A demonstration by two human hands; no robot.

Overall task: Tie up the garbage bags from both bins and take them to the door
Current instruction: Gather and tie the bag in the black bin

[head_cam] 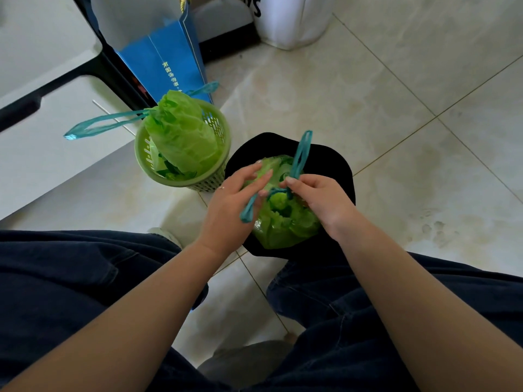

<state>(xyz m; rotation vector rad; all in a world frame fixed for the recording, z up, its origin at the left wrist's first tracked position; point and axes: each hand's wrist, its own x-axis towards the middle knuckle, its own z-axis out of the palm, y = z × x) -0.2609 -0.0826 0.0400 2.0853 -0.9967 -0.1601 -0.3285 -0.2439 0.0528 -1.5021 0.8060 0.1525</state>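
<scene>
I have the green garbage bag (pixel 283 222) sitting in the black bin (pixel 334 165), my left hand (pixel 229 210) and right hand (pixel 319 202) each pinching a teal drawstring (pixel 300 154). Uneven pulling could slip the knot loose or tear the thin plastic.

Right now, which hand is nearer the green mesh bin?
Left. The left hand is just beside the green mesh bin, at its near edge. The right hand is farther away, over the black bin, pinching a teal drawstring.
</scene>
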